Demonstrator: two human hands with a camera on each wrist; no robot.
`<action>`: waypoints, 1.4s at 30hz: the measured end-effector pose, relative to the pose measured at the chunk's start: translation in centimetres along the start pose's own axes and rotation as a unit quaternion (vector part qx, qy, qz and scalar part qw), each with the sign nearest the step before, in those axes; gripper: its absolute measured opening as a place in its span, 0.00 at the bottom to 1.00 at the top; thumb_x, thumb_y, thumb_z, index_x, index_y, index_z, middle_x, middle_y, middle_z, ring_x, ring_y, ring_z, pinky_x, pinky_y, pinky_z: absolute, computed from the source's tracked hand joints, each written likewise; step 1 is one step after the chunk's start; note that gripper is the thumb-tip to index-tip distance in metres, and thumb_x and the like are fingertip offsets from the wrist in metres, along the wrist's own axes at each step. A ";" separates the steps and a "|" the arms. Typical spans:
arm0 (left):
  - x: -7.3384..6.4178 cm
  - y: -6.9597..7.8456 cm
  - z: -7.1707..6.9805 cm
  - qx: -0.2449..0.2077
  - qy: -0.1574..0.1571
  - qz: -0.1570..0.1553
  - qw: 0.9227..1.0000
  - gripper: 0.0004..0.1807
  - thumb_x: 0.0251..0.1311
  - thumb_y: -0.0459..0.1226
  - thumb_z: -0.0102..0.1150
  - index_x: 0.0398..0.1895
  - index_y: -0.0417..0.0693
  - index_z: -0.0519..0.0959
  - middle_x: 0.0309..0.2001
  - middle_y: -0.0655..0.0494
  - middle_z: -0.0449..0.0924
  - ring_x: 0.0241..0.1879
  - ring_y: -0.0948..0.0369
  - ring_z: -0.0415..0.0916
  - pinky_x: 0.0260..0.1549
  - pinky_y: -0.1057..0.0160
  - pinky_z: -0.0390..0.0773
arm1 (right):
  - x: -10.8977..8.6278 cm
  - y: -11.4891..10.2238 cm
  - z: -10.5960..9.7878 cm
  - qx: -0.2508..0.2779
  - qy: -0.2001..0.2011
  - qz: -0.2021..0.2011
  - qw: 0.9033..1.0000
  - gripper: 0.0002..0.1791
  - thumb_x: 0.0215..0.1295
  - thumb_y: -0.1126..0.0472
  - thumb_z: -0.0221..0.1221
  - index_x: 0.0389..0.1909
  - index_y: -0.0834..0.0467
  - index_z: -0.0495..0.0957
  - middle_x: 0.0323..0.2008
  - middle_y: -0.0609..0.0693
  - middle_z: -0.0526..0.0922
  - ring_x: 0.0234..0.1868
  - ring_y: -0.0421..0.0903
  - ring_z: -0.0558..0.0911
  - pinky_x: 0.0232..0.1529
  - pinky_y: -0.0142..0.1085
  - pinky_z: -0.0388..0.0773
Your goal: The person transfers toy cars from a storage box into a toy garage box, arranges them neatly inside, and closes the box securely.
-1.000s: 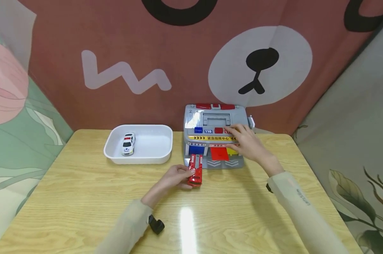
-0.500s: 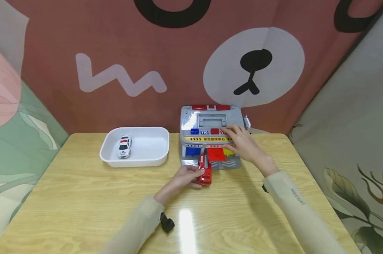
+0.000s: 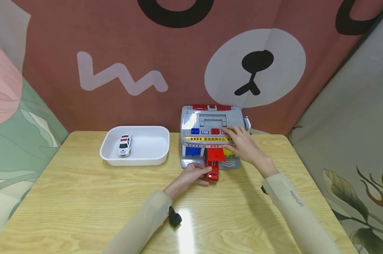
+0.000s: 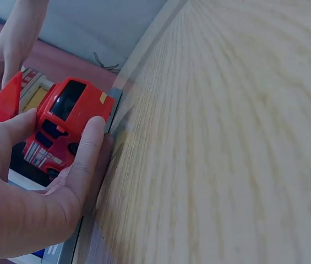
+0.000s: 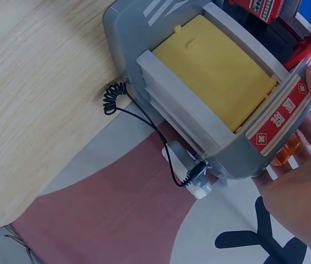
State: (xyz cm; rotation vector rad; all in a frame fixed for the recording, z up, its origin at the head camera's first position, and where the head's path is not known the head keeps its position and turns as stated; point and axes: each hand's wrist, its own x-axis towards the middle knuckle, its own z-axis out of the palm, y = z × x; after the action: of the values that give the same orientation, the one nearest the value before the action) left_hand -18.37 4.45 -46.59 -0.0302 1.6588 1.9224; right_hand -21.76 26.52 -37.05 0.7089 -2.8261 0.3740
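Note:
My left hand (image 3: 192,173) pinches a red toy fire truck (image 3: 213,173) between thumb and fingers. One end of the truck is under the raised red door (image 3: 216,154) of a grey toy rescue station (image 3: 189,121). In the left wrist view, the thumb and a finger lie on opposite sides of the fire truck (image 4: 81,110). My right hand (image 3: 244,144) grips the station's upper front edge, thumb at the front and fingers on top near the buttons. The yellow door (image 5: 216,71) is down in the right wrist view, and the blue door (image 3: 192,151) is down too.
Left of the station, a white tray (image 3: 150,162) holds a white toy police car (image 3: 125,145). A small white piece (image 5: 185,165) on a coiled black cord (image 5: 114,99) hangs at the station's side. The wooden table (image 3: 93,197) meets a printed cloth backdrop (image 3: 127,109) behind.
My left hand has moved the fire truck rightward from in front of the blue door, and its end has passed under the raised red door. My right hand keeps its grip on the station.

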 end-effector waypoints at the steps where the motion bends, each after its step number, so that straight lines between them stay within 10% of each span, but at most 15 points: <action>1: 0.1 0.0 0.0 -0.004 0.001 0.003 1.000 0.27 0.62 0.38 0.63 0.55 0.26 0.66 0.43 0.37 0.79 0.36 0.52 0.83 0.36 0.56 0.83 | 0.0 0.0 0.0 0.001 0.000 0.000 1.000 0.38 0.61 0.48 0.64 0.68 0.59 0.65 0.62 0.59 0.66 0.55 0.57 0.65 0.55 0.54 0.67; 14: 0.9 -0.4 0.4 -0.017 0.026 0.051 0.998 0.20 0.63 0.37 0.62 0.47 0.27 0.70 0.38 0.39 0.81 0.27 0.56 0.82 0.32 0.56 0.84 | 0.4 -0.1 0.5 0.009 -0.004 -0.006 1.000 0.37 0.62 0.47 0.64 0.69 0.58 0.66 0.63 0.59 0.66 0.59 0.57 0.65 0.58 0.55 0.64; 27: 1.1 -0.4 0.0 -0.009 -0.014 0.066 0.998 0.30 0.54 0.25 0.66 0.59 0.26 0.64 0.45 0.38 0.79 0.33 0.54 0.82 0.38 0.54 0.83 | -0.2 0.2 0.6 0.024 0.018 -0.015 0.999 0.38 0.60 0.50 0.66 0.68 0.59 0.66 0.62 0.59 0.66 0.58 0.56 0.65 0.57 0.55 0.64; 42: 1.7 -0.1 -0.3 -0.022 -0.032 0.058 0.998 0.16 0.63 0.36 0.62 0.42 0.29 0.74 0.40 0.32 0.82 0.37 0.44 0.84 0.37 0.55 0.83 | -0.3 0.4 0.2 0.034 0.024 -0.021 0.999 0.37 0.59 0.51 0.67 0.67 0.60 0.67 0.61 0.59 0.67 0.60 0.57 0.64 0.59 0.55 0.63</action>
State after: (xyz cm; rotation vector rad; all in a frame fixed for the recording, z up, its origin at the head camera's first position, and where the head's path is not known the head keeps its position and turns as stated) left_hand -19.81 4.88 -47.37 0.1129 1.6076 2.0241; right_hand -21.76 26.92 -37.39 0.7624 -2.7607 0.4743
